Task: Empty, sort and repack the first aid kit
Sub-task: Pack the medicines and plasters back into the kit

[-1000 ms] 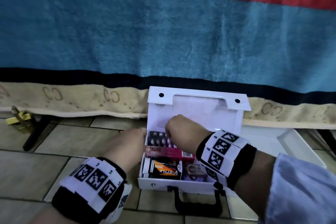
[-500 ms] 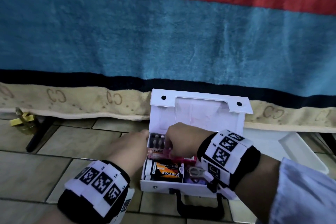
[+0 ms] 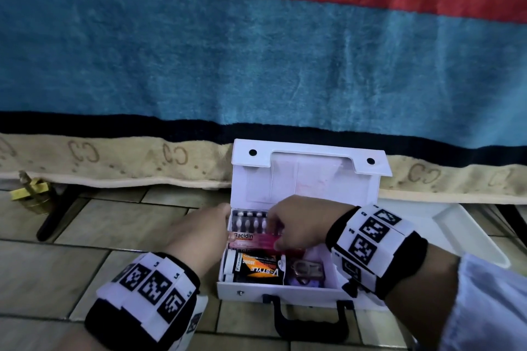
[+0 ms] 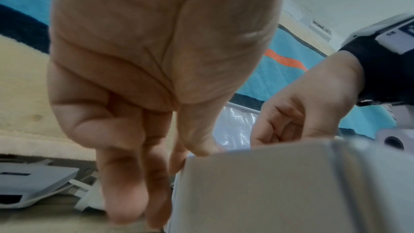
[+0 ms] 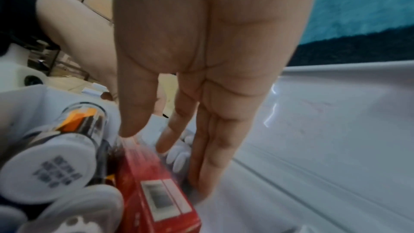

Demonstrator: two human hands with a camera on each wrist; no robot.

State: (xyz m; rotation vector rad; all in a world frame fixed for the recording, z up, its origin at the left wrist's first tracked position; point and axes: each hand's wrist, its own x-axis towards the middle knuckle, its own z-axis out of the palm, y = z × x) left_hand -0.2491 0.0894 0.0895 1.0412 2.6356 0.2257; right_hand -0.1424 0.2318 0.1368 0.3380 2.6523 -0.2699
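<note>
Blister sheet of white pills [image 3: 248,222]: right part is hidden under the right hand [image 3: 296,222].
Red cardboard box [image 5: 154,183]: blurred just below the fingertips [image 5: 132,127].
Small metal object [image 3: 306,268]: too unclear to identify.

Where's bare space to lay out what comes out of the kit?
Bare floor tiles lie left of the first aid kit, between it and the black leg. The white tray to its right shows bare surface. The kit is crowded: blister pack, red box, bottle.
</note>
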